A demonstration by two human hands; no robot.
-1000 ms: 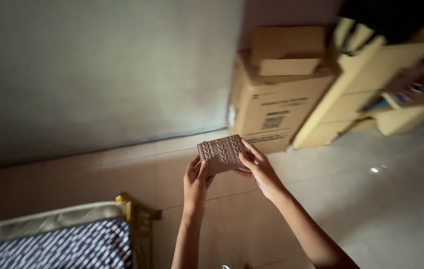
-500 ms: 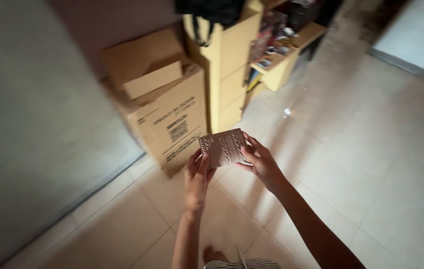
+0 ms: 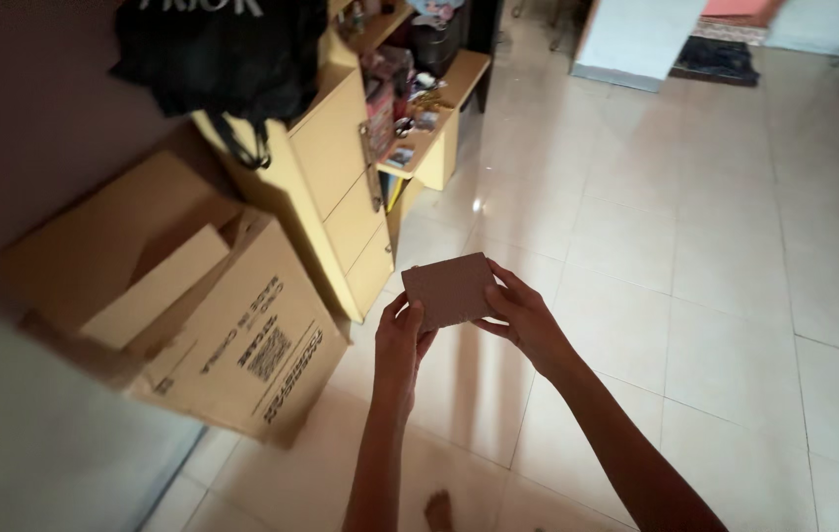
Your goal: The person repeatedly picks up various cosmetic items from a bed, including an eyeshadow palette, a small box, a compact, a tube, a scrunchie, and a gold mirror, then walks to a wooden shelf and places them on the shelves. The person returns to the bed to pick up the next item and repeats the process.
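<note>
I hold a small flat brown rectangular piece (image 3: pixel 449 289), like a card or thin pouch, out in front of me with both hands. My left hand (image 3: pixel 402 340) pinches its lower left corner. My right hand (image 3: pixel 526 318) grips its right edge, fingers curled behind it. The side facing me looks plain brown. It hangs above the tiled floor (image 3: pixel 695 256), about waist high.
A large cardboard box (image 3: pixel 232 345) with a smaller box (image 3: pixel 114 266) on top stands at the left by the wall. A yellow drawer cabinet (image 3: pixel 331 187) with a black bag (image 3: pixel 223 49) on it is behind. A cluttered low shelf (image 3: pixel 429 118) follows. My foot (image 3: pixel 436 512) shows below.
The view has swung right, from the wall and bed toward the open tiled room. The held piece has turned, so its patterned face no longer shows. Both hands keep their grip.
</note>
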